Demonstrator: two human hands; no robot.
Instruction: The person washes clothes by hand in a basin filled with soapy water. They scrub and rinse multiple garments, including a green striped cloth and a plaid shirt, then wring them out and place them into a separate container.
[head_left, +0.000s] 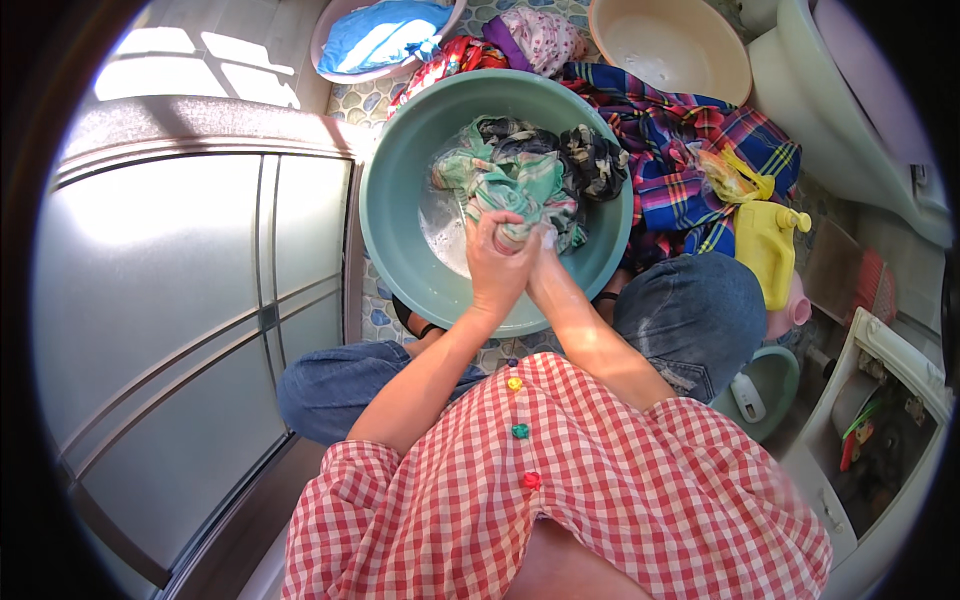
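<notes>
A wet green cloth with pale and reddish stripes lies bunched in a large green plastic basin. My left hand is closed around a twist of this cloth at its near end. My right hand presses against the left one and also grips the cloth; its fingers are partly hidden and a bit of foam sits on it. Beyond and to the right, a black patterned cloth is heaped against the green one. Soapy water shows at the basin's left bottom.
Plaid fabric lies on the pebble-patterned floor at right, beside a yellow plastic jug. Behind stand a cream basin and a pink basin holding blue cloth. A frosted glass panel borders the left, a white cabinet the right.
</notes>
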